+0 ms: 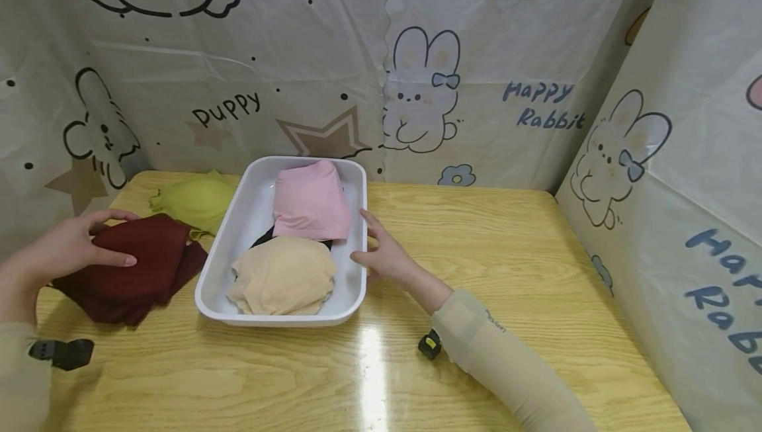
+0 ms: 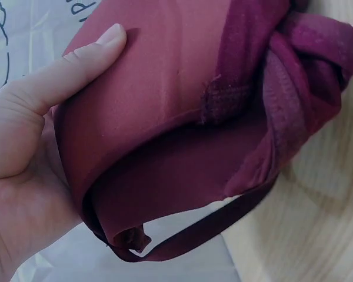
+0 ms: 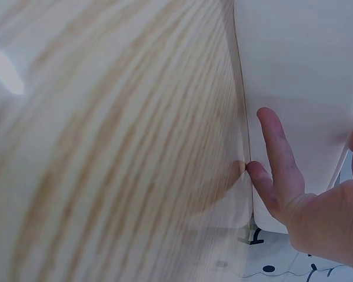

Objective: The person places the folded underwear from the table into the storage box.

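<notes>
My left hand (image 1: 77,250) holds a folded dark red bra (image 1: 143,260) at the left of the table, thumb on top of it. In the left wrist view, the bra's cup (image 2: 147,76) and a thin hanging strap (image 2: 212,235) show. A white plastic bin (image 1: 208,286) stands at the middle, with a pink folded garment (image 1: 311,200) at its back and a beige one (image 1: 286,276) in front. Against the bin's right wall lies my right hand (image 1: 387,253), fingers spread. The right wrist view shows two extended fingers (image 3: 276,141) along the outer wall.
A yellow-green garment (image 1: 196,200) lies at the back left, beside the bin. Something black (image 1: 263,237) peeks out beneath the garments in the bin. Printed sheets (image 1: 333,55) enclose the wooden table (image 1: 476,233) at the back and sides.
</notes>
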`<state>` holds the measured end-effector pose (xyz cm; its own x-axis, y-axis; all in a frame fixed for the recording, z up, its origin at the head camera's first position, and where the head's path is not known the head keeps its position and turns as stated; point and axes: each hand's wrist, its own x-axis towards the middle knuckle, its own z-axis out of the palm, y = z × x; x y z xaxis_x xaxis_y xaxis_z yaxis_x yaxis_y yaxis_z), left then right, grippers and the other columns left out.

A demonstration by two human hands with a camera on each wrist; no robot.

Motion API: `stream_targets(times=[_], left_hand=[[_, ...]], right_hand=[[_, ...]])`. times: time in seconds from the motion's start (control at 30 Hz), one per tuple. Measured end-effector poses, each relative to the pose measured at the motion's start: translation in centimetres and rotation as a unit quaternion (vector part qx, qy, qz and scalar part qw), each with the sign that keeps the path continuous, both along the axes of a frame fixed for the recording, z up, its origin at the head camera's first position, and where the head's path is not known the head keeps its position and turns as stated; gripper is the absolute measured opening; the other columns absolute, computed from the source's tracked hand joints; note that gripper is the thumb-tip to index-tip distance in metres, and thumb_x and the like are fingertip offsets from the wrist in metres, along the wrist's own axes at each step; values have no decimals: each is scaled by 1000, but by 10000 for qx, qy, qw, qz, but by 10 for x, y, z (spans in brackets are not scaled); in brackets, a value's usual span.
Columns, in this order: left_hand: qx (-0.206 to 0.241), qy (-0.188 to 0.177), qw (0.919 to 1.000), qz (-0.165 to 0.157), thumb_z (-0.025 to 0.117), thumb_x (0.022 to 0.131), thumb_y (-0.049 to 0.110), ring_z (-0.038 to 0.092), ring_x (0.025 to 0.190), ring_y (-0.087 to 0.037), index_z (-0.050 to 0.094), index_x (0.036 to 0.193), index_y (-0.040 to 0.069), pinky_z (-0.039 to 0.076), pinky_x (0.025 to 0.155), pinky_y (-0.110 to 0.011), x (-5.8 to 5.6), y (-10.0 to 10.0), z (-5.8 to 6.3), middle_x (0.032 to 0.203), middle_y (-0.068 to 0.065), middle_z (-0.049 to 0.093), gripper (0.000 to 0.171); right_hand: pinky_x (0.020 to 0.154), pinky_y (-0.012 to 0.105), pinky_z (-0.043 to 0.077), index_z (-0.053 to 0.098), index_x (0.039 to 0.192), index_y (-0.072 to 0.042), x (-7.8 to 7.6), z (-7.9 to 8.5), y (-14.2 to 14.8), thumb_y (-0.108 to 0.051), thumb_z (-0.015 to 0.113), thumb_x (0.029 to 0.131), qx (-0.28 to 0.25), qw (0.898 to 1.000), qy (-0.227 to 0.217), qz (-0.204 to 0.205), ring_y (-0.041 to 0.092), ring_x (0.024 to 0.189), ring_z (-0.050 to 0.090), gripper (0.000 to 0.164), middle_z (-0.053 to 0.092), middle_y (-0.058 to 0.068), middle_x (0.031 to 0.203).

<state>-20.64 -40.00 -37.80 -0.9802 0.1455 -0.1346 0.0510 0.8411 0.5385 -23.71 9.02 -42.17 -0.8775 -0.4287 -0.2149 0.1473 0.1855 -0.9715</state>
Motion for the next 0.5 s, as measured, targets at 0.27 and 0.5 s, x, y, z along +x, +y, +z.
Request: stream_targets(times=[0.27, 0.5], left_hand=[[-208, 340, 9991, 120, 79, 73, 42, 57, 85, -20, 38, 137, 2, 45, 60, -29, 0, -3, 14, 120, -30, 49, 85], [-379, 538, 9975, 252, 81, 71, 41, 57, 79, -17, 39, 137, 1, 46, 56, -30, 3, 1, 31, 114, -31, 53, 88]], right_hand=[[65, 49, 56, 8, 152, -35, 0, -1, 0, -3, 60, 86, -114, 9999, 13, 24, 44, 114, 53, 90, 18, 16, 152], [66, 50, 55, 9, 151, -36, 0, 0, 0, -3, 61, 86, -70, 10000, 1, 35, 44, 116, 52, 89, 18, 15, 153]])
